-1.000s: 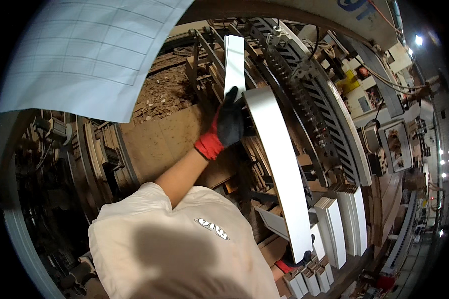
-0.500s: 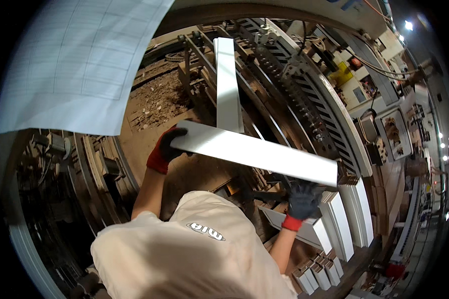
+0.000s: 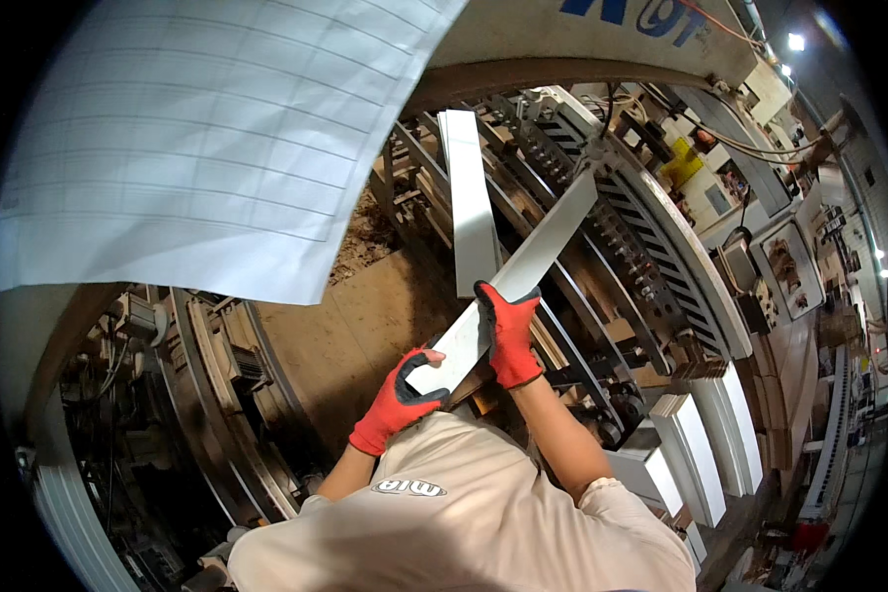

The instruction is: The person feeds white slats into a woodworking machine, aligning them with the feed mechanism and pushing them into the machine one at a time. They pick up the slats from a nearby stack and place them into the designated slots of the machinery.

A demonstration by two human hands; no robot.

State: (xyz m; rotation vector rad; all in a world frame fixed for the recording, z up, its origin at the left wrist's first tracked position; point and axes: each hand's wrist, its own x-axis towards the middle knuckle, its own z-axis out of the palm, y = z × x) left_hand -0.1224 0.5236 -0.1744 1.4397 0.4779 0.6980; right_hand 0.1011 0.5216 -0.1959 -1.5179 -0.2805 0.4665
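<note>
1. The machine (image 3: pixel 666 266) spanned the right side, its striped rail slanting down rightward.
2. A ruled sheet (image 3: pixel 197 168) covered the upper left.
3. White stacks (image 3: pixel 696 459) stood at lower right, well apart from both hands.
4. The resting boards (image 3: pixel 471 197) lay lengthwise away from the person, their near end just beyond the right hand.
5. The held board (image 3: pixel 543 242) ran from the person's waist up and rightward, its far end toward the rail; whether it touched, I could not tell.
6. The right hand (image 3: pixel 511 331) gripped it along its length, nearer the resting boards; the left hand (image 3: pixel 400 400) clasped its near end.
7. Half a second earlier the held board had sloped down rightward, with the right hand by its right end; now it had swung round, that hand further in.
</note>
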